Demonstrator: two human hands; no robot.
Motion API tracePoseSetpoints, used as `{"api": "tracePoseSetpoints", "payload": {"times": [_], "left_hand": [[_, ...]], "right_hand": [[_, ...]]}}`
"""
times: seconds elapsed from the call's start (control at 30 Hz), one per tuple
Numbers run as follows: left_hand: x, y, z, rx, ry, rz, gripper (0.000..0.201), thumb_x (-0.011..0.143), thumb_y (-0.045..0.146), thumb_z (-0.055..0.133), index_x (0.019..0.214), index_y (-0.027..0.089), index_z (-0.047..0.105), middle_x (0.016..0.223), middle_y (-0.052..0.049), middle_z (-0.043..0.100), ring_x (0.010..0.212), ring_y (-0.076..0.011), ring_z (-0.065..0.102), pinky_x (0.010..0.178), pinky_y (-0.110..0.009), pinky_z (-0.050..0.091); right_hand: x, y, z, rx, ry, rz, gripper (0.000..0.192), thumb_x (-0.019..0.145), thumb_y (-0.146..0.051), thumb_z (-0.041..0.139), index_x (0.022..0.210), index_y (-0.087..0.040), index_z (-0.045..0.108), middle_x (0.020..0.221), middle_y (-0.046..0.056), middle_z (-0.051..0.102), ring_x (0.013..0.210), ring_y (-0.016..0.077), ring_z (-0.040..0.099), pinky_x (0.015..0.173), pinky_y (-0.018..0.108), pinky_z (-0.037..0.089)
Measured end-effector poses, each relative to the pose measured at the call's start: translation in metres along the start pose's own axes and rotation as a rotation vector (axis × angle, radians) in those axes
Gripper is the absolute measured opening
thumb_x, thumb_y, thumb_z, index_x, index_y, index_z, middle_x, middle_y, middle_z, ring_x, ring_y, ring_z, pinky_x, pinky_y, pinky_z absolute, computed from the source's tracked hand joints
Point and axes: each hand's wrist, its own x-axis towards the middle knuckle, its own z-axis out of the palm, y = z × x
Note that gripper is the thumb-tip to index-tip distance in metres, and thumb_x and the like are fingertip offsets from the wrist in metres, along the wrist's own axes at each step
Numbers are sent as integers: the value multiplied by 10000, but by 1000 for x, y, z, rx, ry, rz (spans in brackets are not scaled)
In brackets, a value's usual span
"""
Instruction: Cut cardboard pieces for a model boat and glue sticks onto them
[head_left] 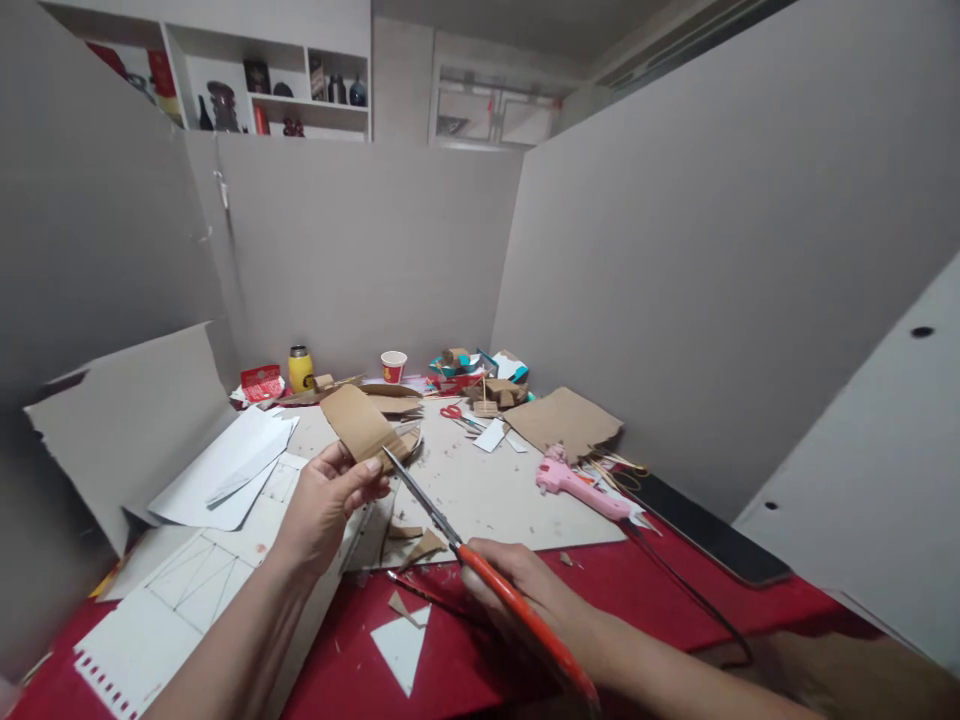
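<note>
My left hand (pixel 324 505) holds a strip of brown cardboard (pixel 358 421) up over the table, pinched at its lower end. My right hand (pixel 525 590) grips orange-handled scissors (pixel 480 565). Their blades point up and left, and the tips meet the lower edge of the cardboard strip. Small cardboard offcuts (pixel 417 545) lie on the grey board (pixel 510 490) just under the blades.
A pink glue gun (pixel 577 484) with a black cord lies to the right. White sheets (pixel 225 465), a lined board (pixel 180 590), a brown cardboard sheet (pixel 564 420), small red scissors (pixel 452 412), a paper cup (pixel 393 366) and a yellow bottle (pixel 300 369) stand farther back. Grey panels wall the table.
</note>
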Motion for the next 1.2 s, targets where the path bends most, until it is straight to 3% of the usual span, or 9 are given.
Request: {"api": "tracePoseSetpoints", "payload": {"times": [0.23,0.53,0.9,1.2], "left_hand": [[1,-3,-1,14,-49,-28,262,654,214,794,895,139,721,827,-42,684,639,-106,603,616,-229,540],[-1,-3,-1,11,-50,-53,253,643,200,792,875,131,723,799,-39,685,628,-106,608,620,-230,540],[1,-5,-1,-9,-54,-66,241,635,208,797,852,129,728,830,-58,706,644,-117,615,620,-241,534],[1,-6,-2,-23,-85,-81,248,645,208,791,871,130,726,833,-54,705,641,-110,611,620,-232,519]], "right_hand": [[-2,-10,-5,-37,-12,-15,344,920,-461,387,704,-194,393,657,-22,453,601,110,364,561,222,347],[-7,2,2,116,-4,55,440,876,-572,423,661,-191,374,565,-43,378,534,86,314,472,208,277],[-8,-9,0,161,-25,12,307,869,-391,445,646,-192,372,569,-47,364,531,81,297,484,216,266],[-8,-3,1,207,-43,25,338,887,-421,457,657,-194,357,582,-57,332,527,76,279,472,208,260]]}}
